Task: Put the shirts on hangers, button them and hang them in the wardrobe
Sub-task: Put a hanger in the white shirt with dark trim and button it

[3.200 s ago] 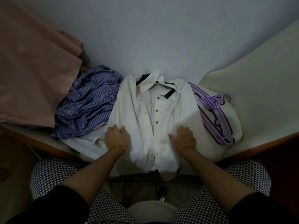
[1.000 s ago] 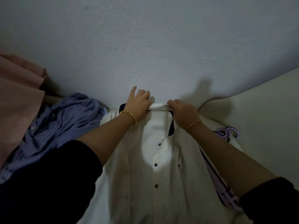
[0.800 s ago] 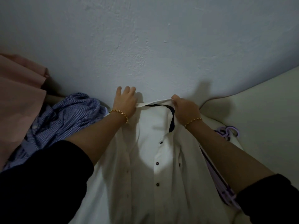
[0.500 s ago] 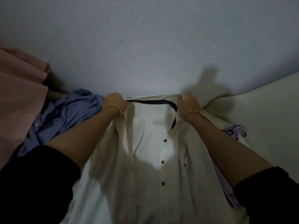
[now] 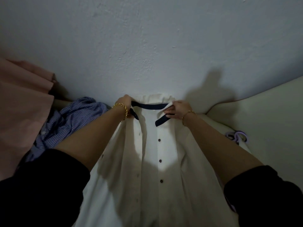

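A white shirt [image 5: 150, 169] with dark buttons and a navy-lined collar lies in front of me, its front open. My left hand [image 5: 125, 104] grips the collar's left end and my right hand [image 5: 177, 108] pinches the collar's right end, holding the neck spread wide. A blue checked shirt [image 5: 70, 122] lies crumpled to the left. Purple hangers [image 5: 237, 136] peek out at the right, mostly hidden behind my right arm.
A pale wall [image 5: 147, 46] rises directly behind the shirts. Pink fabric [image 5: 21, 108] hangs at the far left. A cream surface [image 5: 265, 122] stretches away at the right.
My hands moved from the shirt's lower front up to the collar, then pulled apart, spreading the collar so its navy lining shows. My view moved closer over the shirt.
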